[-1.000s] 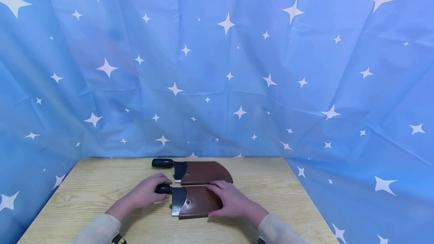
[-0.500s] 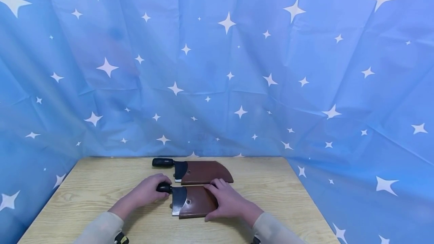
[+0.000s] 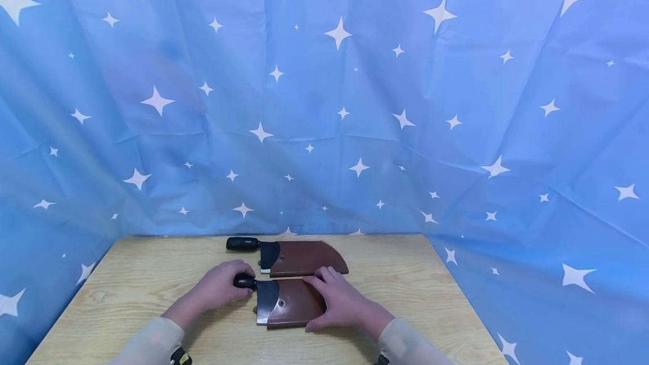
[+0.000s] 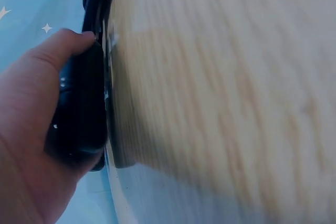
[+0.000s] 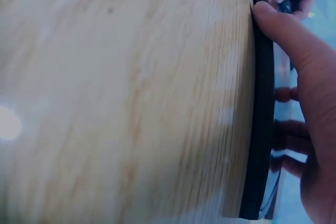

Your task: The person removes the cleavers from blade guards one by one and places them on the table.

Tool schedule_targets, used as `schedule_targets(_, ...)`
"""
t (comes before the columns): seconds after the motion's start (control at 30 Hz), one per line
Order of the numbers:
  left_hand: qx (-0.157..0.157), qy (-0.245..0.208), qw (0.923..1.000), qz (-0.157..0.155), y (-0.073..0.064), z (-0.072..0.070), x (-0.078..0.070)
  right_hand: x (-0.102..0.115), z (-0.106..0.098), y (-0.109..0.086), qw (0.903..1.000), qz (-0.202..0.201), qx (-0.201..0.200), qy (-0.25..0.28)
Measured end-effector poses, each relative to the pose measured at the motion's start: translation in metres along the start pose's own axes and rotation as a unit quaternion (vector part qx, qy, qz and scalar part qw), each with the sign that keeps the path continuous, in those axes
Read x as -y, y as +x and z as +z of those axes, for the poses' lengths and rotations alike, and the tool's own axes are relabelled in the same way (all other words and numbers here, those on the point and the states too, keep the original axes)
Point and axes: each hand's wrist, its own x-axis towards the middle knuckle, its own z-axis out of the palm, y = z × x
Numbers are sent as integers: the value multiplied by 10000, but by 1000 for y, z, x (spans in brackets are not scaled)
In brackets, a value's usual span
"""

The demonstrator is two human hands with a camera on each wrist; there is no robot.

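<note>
Text, numbers — none legible.

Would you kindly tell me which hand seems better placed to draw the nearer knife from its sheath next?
Probably the left hand: it holds the black handle, while the right hand holds the brown sheath towards its opposite end.

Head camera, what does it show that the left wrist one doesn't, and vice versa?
Only the head: the brown sheath faces, the pale sleeves and a clear look at the right grip. Only the left wrist: the rear end of the near black handle, which the left grip hides from the head view. Both: the left grip, the wooden table, the starry backdrop.
</note>
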Motion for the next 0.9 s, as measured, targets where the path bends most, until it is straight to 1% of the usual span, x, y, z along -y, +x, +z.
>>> schedule_targets(0.07, -54, 36, 10000, 17, 0, -1, -1, 0, -2, -2, 10000, 1, 16, 70)
schedule_targets(0.2, -230, -34, 9997, 80, -1, -3, -3, -1, -8, -4, 9998, 40, 6, 196)
schedule_targets(0.37, -367, -331, 9985, 251, -3, -4, -2, 0, -16, -8, 9996, -19, -17, 294)
schedule_targets(0.47, -384, -579, 9971, 296, -4, -4, -1, 1, -20, -10, 9994, -26, -8, 334)
schedule_targets(0.57, -375, -733, 9960, 342, -5, -4, -1, 3, -21, -10, 9995, -55, 9, 315)
schedule_targets(0.7, -329, -818, 9958, 257, -5, -4, -4, 8, -20, -10, 9998, -117, -58, 156)
schedule_targets(0.8, -345, -921, 9951, 143, -4, -4, -7, 14, -20, -7, 9997, -105, -221, -88)
schedule_targets(0.9, -399, -956, 9945, 127, -2, -5, -10, 20, -23, -3, 9988, -80, -364, -327)
